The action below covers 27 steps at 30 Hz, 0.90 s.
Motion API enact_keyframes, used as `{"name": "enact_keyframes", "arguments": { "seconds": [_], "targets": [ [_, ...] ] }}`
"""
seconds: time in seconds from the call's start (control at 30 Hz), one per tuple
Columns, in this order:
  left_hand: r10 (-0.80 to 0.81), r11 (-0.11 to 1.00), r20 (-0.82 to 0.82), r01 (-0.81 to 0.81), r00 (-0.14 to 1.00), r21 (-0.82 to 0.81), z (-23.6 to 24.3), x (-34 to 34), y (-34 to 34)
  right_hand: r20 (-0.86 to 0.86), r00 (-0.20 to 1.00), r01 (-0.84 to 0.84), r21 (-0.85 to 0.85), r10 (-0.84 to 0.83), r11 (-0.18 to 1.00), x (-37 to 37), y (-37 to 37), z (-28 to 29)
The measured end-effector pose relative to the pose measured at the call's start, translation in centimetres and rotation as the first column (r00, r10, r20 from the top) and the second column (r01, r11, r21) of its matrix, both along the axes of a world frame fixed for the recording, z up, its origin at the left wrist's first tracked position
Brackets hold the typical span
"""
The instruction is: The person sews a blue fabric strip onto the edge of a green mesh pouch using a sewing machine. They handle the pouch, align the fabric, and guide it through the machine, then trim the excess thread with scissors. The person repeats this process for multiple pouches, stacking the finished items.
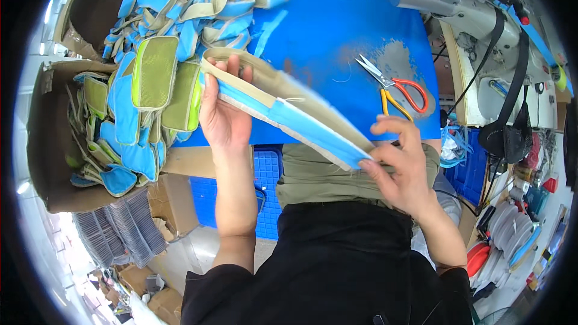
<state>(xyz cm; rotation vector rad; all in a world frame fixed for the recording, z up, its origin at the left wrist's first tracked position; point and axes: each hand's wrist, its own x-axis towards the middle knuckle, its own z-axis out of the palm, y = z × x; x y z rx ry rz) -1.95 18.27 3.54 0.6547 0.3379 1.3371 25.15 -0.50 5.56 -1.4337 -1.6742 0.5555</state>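
Stretched between both hands over my lap is a looped fabric band (319,136), blue outside with a beige lining and whitish edges. My left hand (226,108) holds its far left end, with the thumb in front and the fingers inside the loop. At the right end, my right hand (400,162) pinches the band between thumb and fingers. A loose thread end shows at a seam near the band's middle. Beyond my right hand, scissors (394,85) with red and orange handles lie on the blue tabletop (337,24), blades partly apart.
A heap of blue and beige bands (180,9) covers the table's far left. Left of me, a cardboard box (51,138) holds blue pieces with green mesh pads (155,72). A sewing machine (475,18) stands at right. Stacked grey sheets (123,229) sit lower left.
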Motion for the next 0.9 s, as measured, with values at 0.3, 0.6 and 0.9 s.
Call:
{"name": "enact_keyframes", "arguments": {
  "seconds": [0.3, 0.6, 0.9],
  "targets": [
    [-0.219, 0.932, 0.272, 0.283, 0.937, -0.224, 0.9, 4.5, -2.6, -0.121, 0.992, 0.029, 0.017, -0.027, 0.999, -0.2, 1.2, -0.4],
    [-0.384, 0.923, -0.331, 0.358, 0.862, -0.139, 0.1, 9.9, -9.0, -0.340, 0.941, -0.002, -0.018, -0.005, 1.000, -1.7, 3.3, -0.7],
    [-0.269, 0.962, -0.319, 0.237, 0.909, -0.136, 1.2, 10.3, -8.3, -0.514, 0.853, 0.019, -0.148, -0.093, 0.989, -1.2, 2.9, 0.3]
  ]
}}
